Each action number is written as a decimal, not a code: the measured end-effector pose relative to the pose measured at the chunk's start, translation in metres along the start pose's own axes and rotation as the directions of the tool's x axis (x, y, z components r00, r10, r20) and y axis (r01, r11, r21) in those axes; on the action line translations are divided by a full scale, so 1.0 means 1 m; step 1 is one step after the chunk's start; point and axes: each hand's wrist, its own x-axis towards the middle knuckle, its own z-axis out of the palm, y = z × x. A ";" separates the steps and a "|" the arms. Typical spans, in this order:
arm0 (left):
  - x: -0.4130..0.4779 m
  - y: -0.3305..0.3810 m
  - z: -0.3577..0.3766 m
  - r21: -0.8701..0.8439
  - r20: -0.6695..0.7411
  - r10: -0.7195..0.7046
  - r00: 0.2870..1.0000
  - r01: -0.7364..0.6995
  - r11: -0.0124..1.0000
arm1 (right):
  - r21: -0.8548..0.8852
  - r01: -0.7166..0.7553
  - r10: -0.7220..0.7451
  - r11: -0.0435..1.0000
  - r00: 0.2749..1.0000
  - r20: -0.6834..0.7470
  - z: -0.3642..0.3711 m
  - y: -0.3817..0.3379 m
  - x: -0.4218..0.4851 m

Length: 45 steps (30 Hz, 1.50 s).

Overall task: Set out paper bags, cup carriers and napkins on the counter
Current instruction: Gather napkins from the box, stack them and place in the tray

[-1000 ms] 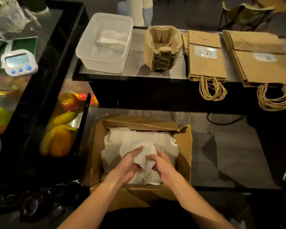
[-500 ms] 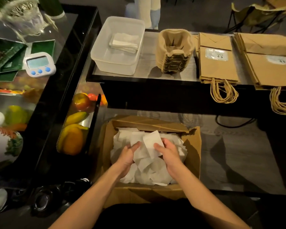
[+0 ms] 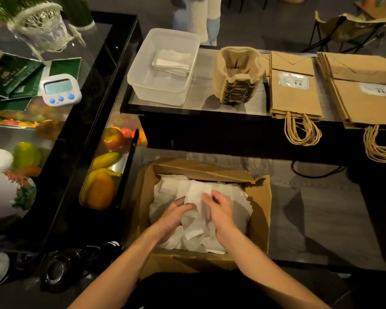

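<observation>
White napkins (image 3: 195, 192) loose in cardboard box (image 3: 259, 204); left hand (image 3: 173, 217) fingers curled round bunch, right hand (image 3: 221, 211) blurry, grip unclear tbh. Square stack before tub (image 3: 158, 95).

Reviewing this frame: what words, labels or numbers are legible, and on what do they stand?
"6 5", small and uncertain: sticker on the left paper bag stack.
Label on the right paper bag stack: too blurred to read.
Timer display: no digits legible.
Green cards: print too blurred to read.
</observation>
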 end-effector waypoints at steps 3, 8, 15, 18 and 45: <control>0.005 -0.004 -0.004 -0.057 -0.035 -0.023 0.999 0.021 0.998 | 0.038 0.055 -0.051 0.998 0.994 -0.100 -0.009 -0.008 0.005; 0.011 -0.005 -0.003 -0.085 -0.105 0.024 0.994 -0.033 0.996 | -0.115 0.105 -0.090 0.988 0.988 0.129 -0.027 -0.020 0.005; 0.014 0.000 0.002 -0.183 -0.095 -0.016 0.995 -0.002 0.983 | -0.642 0.432 -0.203 0.634 0.894 0.401 -0.020 -0.011 0.006; 0.013 -0.001 0.002 -0.223 -0.100 -0.037 0.994 0.014 0.975 | -0.684 0.468 -0.222 0.560 0.880 0.421 -0.022 -0.006 0.006; 0.003 -0.002 -0.005 -0.351 -0.038 -0.041 0.998 0.025 0.936 | -0.127 -0.034 0.078 0.991 0.926 0.368 -0.010 -0.015 -0.002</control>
